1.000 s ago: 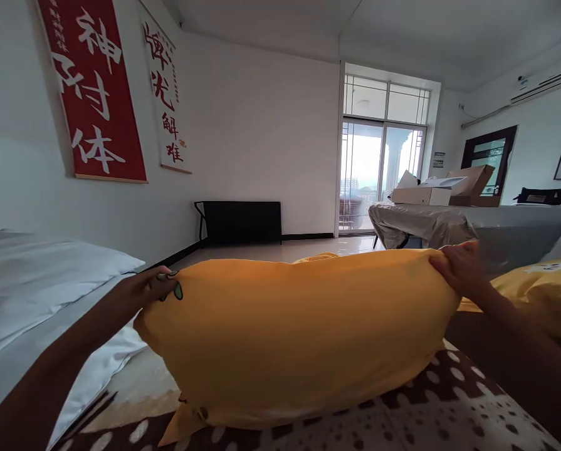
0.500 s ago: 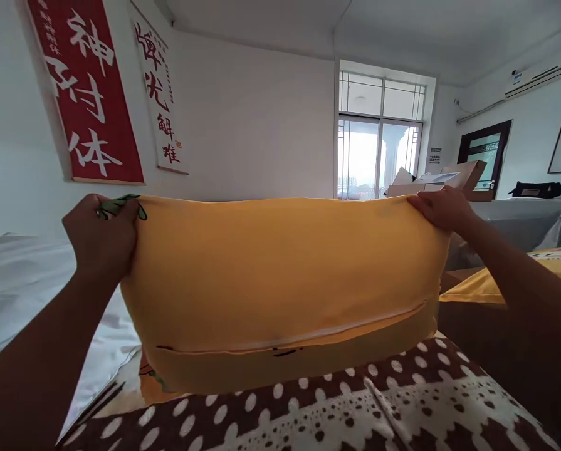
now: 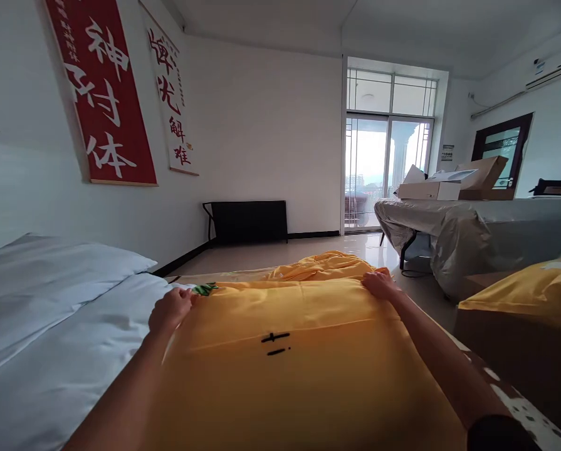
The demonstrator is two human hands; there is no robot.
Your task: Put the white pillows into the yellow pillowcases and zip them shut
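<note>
A yellow pillowcase [image 3: 280, 388] with black printed marks and a green patch at its upper left corner lies in front of me, sloping toward the camera. My left hand [image 3: 171, 308] is closed on that far left corner, beside the green patch. The far right corner is pinched in my right hand [image 3: 378, 282]. Whether a pillow is inside, I cannot tell. Just beyond the far edge lies crumpled yellow cloth [image 3: 325, 264].
White bedding [image 3: 96, 313] is piled on the left. On the right, a yellow cloth [image 3: 529, 291] rests on a brown box [image 3: 491, 351]. Farther back are a plastic-covered table [image 3: 449, 219] with open cartons [image 3: 480, 178] and a black folded panel [image 3: 249, 221] against the wall.
Both hands have come down and closer together with the pillowcase, which was held up stretched and now lies low. The floor and crumpled cloth behind it have come into view.
</note>
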